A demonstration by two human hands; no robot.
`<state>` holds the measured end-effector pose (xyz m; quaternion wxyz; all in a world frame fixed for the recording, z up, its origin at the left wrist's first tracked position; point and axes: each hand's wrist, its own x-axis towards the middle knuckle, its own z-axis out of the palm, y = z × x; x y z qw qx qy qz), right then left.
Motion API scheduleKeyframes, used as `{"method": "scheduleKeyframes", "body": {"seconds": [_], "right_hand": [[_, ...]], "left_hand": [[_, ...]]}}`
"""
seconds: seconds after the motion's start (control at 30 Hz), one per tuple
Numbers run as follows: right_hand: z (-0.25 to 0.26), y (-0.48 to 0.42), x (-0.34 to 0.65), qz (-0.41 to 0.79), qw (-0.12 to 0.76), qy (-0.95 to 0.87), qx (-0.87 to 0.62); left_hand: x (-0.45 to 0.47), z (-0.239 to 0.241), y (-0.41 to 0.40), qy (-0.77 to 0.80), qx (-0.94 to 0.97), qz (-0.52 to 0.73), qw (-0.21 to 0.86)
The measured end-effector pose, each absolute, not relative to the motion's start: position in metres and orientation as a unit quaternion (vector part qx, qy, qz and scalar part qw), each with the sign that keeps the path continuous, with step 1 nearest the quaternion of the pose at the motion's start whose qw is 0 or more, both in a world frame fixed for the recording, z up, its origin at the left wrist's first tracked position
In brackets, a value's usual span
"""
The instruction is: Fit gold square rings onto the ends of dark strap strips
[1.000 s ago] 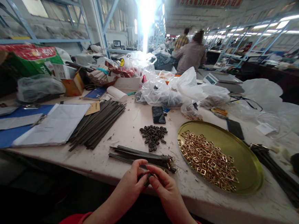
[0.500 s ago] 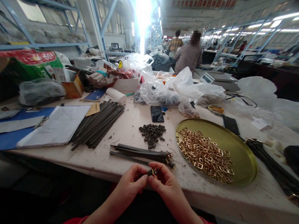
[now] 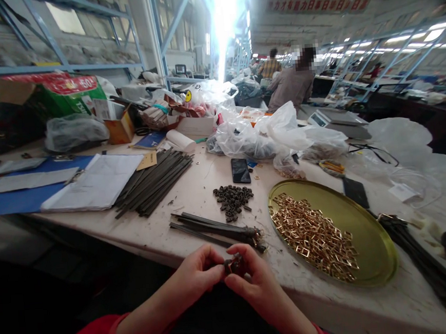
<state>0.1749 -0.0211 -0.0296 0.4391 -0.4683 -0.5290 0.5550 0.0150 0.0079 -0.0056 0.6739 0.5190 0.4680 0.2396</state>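
Note:
Just over the table's front edge, my left hand (image 3: 202,269) and my right hand (image 3: 253,277) meet, both closed on a small dark strap end with a gold buckle (image 3: 234,265). My left thumb and fingers pinch its left side, while my right fingers curl around the buckle side. Fingers hide much of it, and where the rest of the strap runs cannot be seen. Right behind the hands lies a bundle of dark straps (image 3: 216,228) with gold buckles at its right end. Beyond that is a pile of small dark loops (image 3: 233,199).
A gold tray (image 3: 380,257) of gold rectangular buckles (image 3: 313,237) stands on the right. Loose dark strips (image 3: 158,180), papers (image 3: 96,182) and a phone (image 3: 241,170) lie farther back. Plastic bags (image 3: 251,136) crowd the rear. More buckled straps (image 3: 419,254) lie far right. A person (image 3: 292,87) is beyond.
The view has turned slightly left, so things sit farther right. The held piece has turned between my fingers, and my right fingers now curl more around it.

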Motion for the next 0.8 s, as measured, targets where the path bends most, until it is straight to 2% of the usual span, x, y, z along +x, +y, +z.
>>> {"method": "scheduleKeyframes", "body": {"seconds": [0.3,0.5,0.63,0.8], "right_hand": [[-0.038,-0.021,0.165,0.274,0.346,-0.705,-0.556],[-0.047,-0.016,0.161,0.187,0.325,-0.75,-0.546],[-0.041,-0.01,0.165,0.218,0.332,-0.734,-0.552],[-0.028,-0.009,0.171,0.428,0.312,-0.664,-0.527]], "left_hand": [[0.02,-0.008,0.012,0.496,0.548,0.23,0.633],[0.021,-0.017,0.019,0.504,0.53,0.217,0.647],[0.021,-0.014,0.02,0.509,0.538,0.201,0.641],[0.019,-0.007,0.018,0.512,0.519,0.184,0.66]]}}
